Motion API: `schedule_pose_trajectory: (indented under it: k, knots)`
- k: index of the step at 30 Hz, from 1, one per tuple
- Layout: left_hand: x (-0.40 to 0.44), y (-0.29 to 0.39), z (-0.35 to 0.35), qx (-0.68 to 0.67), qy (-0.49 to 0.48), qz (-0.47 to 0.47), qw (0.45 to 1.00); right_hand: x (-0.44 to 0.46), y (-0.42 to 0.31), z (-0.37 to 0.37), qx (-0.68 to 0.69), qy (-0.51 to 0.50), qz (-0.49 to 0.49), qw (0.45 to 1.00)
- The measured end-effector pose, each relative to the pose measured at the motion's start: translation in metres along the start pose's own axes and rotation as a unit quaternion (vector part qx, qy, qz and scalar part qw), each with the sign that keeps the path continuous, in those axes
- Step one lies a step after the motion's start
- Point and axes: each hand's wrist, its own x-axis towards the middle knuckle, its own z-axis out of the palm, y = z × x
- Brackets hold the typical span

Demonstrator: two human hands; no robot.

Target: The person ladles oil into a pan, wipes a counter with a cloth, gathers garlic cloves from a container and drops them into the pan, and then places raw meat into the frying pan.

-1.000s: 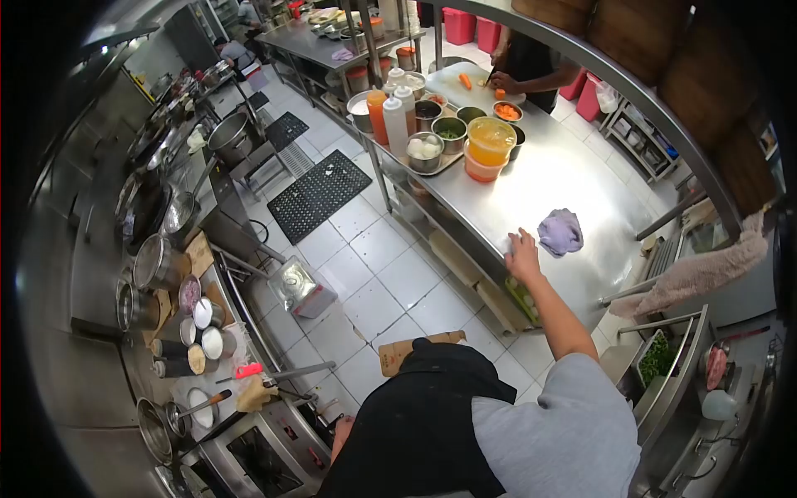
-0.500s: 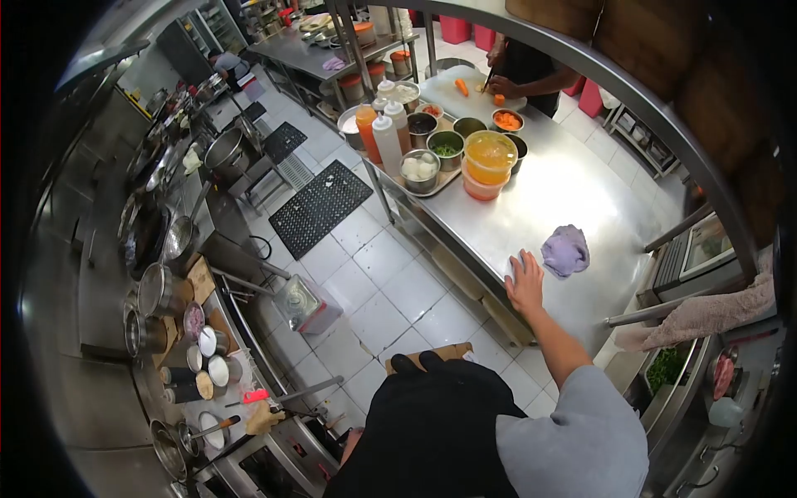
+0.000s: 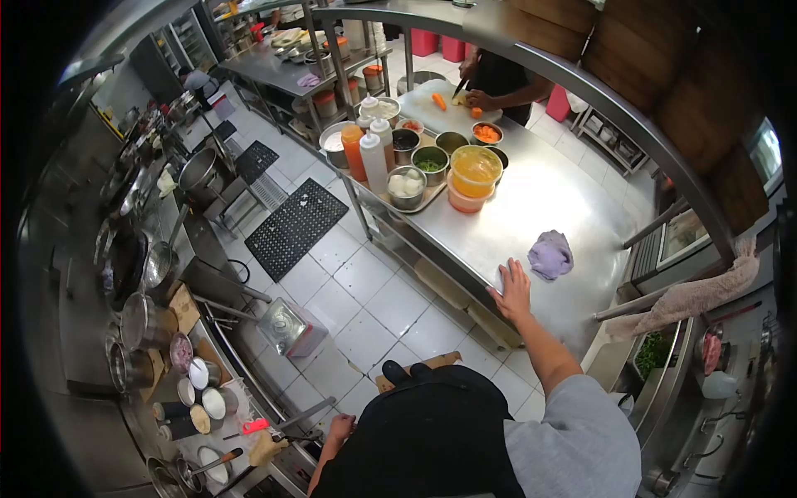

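Steel table [image 3: 544,199]: right hand [image 3: 512,290] at edge, grip spread. Left hand [image 3: 341,427]: grip unclear. Tiled floor [image 3: 369,280] alongside.

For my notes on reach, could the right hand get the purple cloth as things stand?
Probably yes: the right hand is at the edge of the table, close to the purple cloth, with nothing visible between them.

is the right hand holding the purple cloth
No, the purple cloth lies on the table, apart from the right hand at the table's edge.
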Motion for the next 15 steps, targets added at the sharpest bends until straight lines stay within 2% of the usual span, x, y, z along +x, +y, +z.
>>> schedule_pose_trajectory:
  k: [3, 8, 11, 14, 15]
  knots:
    - [0.003, -0.005, -0.009, -0.007, -0.005, 0.002, 1.000, 0.000, -0.004, -0.003, 0.002, -0.016, 0.008, 1.000]
    - [0.059, -0.083, -0.007, 0.037, -0.020, 0.090, 0.995, -0.001, -0.003, 0.003, -0.014, -0.009, 0.010, 1.000]
    - [0.113, -0.159, -0.003, 0.111, -0.020, 0.262, 0.958, 0.000, -0.010, -0.004, -0.013, -0.015, 0.020, 1.000]
    - [0.140, -0.190, 0.007, 0.098, 0.019, 0.095, 0.990, 0.000, -0.006, 0.002, -0.012, -0.010, 0.018, 1.000]
    - [0.138, -0.185, 0.002, 0.101, 0.017, 0.082, 0.991, 0.001, -0.004, 0.003, -0.015, -0.009, 0.016, 1.000]
